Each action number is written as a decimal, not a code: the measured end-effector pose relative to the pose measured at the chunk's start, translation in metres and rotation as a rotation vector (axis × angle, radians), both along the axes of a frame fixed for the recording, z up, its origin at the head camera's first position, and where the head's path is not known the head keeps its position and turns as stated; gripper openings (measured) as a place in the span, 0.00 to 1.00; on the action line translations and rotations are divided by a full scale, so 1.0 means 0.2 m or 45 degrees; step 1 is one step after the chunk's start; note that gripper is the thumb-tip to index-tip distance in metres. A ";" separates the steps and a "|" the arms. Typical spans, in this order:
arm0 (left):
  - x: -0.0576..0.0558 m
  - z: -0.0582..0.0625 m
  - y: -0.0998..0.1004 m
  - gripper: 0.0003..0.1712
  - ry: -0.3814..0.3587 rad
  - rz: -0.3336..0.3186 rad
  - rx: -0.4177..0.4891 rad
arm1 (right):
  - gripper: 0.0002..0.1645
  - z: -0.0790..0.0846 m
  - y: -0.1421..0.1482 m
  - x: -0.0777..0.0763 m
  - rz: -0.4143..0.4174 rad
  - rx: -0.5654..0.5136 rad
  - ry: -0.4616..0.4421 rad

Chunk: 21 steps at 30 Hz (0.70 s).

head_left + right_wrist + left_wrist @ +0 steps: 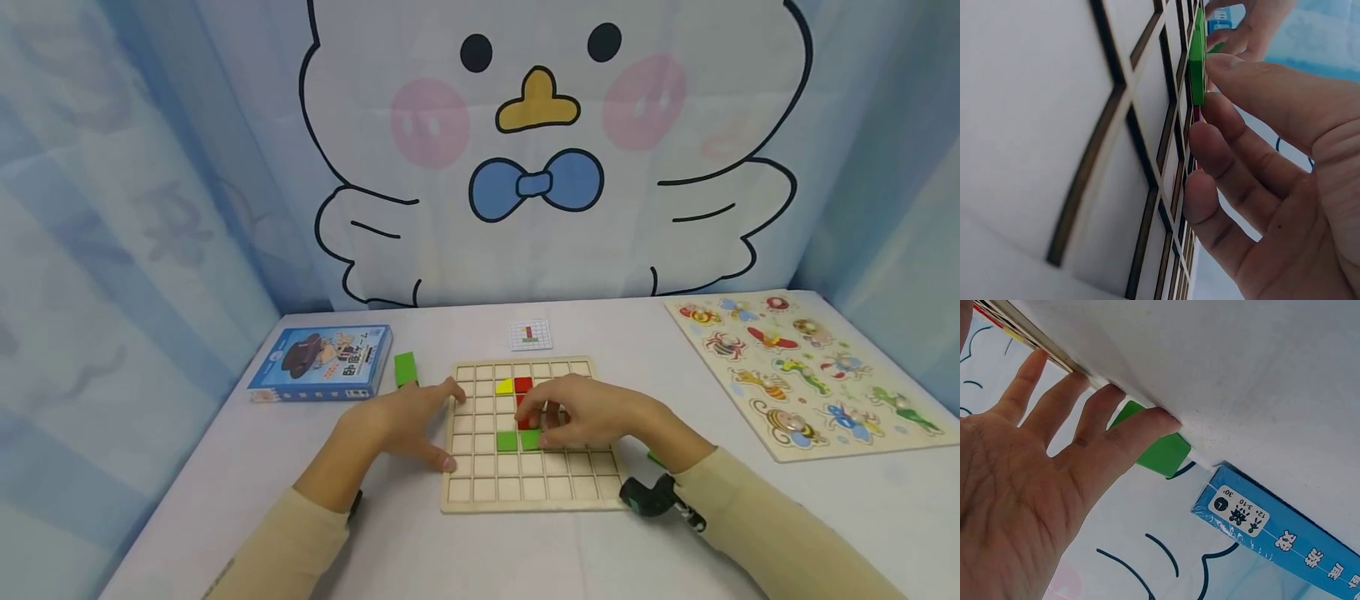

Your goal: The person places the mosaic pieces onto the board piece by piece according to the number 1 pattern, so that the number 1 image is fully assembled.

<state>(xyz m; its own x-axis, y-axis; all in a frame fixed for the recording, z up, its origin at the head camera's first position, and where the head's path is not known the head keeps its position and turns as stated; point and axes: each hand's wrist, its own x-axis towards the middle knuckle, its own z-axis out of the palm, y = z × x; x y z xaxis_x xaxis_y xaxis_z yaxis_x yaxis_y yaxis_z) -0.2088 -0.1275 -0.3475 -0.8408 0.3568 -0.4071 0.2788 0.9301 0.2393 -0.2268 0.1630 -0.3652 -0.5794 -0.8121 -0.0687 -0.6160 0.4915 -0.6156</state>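
Observation:
A wooden grid board (495, 492) lies in the middle of the table. On it are a yellow piece (505, 387), red pieces (522, 384) in a column, and green pieces (507, 442) side by side below. My left hand (405, 421) spreads its fingers along the board's left edge, thumb near the corner side. Over the board, my right hand (581, 408) has loosely bent fingers. Its thumb is right at the green piece (1197, 62), with the index fingertip close to that piece's end. Past my left fingers lies a green block (1163, 453).
A blue game box (322, 362) sits at the left back. Behind the board lies a small pattern card (530, 335). An insect puzzle board (810, 375) covers the right side. Another green piece (655, 458) shows partly beside my right wrist.

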 end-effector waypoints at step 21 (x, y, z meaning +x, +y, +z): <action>0.01 0.00 0.01 0.53 -0.001 0.030 0.001 | 0.15 0.05 -0.01 0.04 -0.003 0.028 0.027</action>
<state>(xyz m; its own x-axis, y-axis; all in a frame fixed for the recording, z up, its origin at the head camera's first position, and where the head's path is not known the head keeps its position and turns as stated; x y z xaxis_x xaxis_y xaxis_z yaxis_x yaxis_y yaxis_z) -0.2076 -0.1264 -0.3483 -0.8489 0.3372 -0.4071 0.2566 0.9362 0.2404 -0.2192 0.1606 -0.3549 -0.5828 -0.8092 -0.0740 -0.6278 0.5062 -0.5913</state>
